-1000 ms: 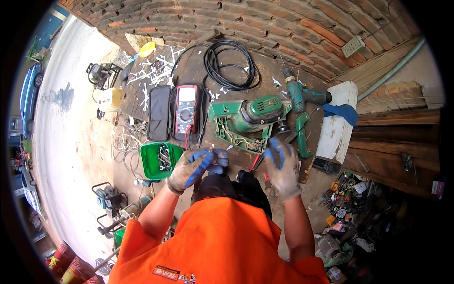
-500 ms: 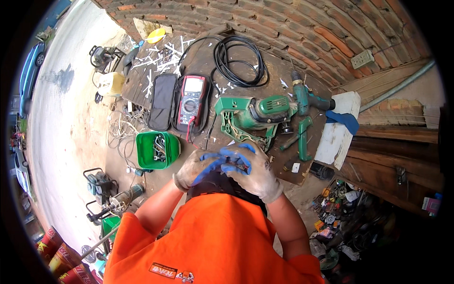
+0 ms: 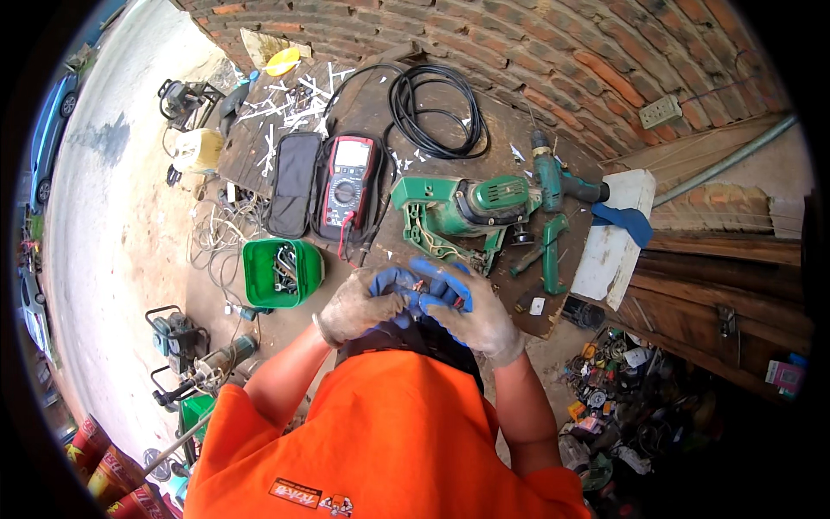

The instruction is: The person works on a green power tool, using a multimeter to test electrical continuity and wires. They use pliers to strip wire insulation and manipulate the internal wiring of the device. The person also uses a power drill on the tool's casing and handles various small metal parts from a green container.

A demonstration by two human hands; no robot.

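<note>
My left hand (image 3: pixel 359 304) and my right hand (image 3: pixel 477 317) meet in front of my body at the bench's near edge, both in whitish gloves with blue palms. Their fingers are bent and pinched round something small; a reddish-brown bit shows between the fingertips, too small to name. Just beyond them lies a green jigsaw-like power tool body (image 3: pixel 471 208) with its handle casing opened and wires showing. A red and grey multimeter (image 3: pixel 347 183) rests in its black case, a red lead plugged in. To the left, a green bin (image 3: pixel 282 273) holds several metal wrenches or similar tools.
A coil of black cable (image 3: pixel 438 112) lies at the back of the wooden bench (image 3: pixel 363 104), near white paper scraps (image 3: pixel 298 108). On the right are a teal drill (image 3: pixel 553 173), a green handle cover (image 3: pixel 554 255) and a white board (image 3: pixel 612 238). A brick wall (image 3: pixel 553 52) stands behind.
My hands have turned and spread slightly, uncovering the reddish-brown bit between the fingertips. My left fingers are more curled. The bench items stay in place while the view shifts a little.
</note>
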